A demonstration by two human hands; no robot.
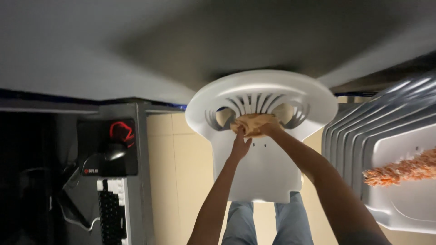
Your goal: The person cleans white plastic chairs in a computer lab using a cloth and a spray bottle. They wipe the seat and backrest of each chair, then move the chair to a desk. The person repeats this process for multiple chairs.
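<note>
At frame centre, both hands press a tan cloth (252,123) against the slatted back of a white chair (263,172). The left hand (239,146) and right hand (269,129) each have fingers curled on the cloth. An orange duster (399,170) lies at right.

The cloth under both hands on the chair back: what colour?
Tan-orange cloth, best seen in the head view.

White slatted plastic chair (265,149), tan crumpled cloth (252,123), orange fluffy duster (402,169), black-and-white keyboard (111,208), black mouse pad with red mark (119,136), blue jeans (268,222).
</note>
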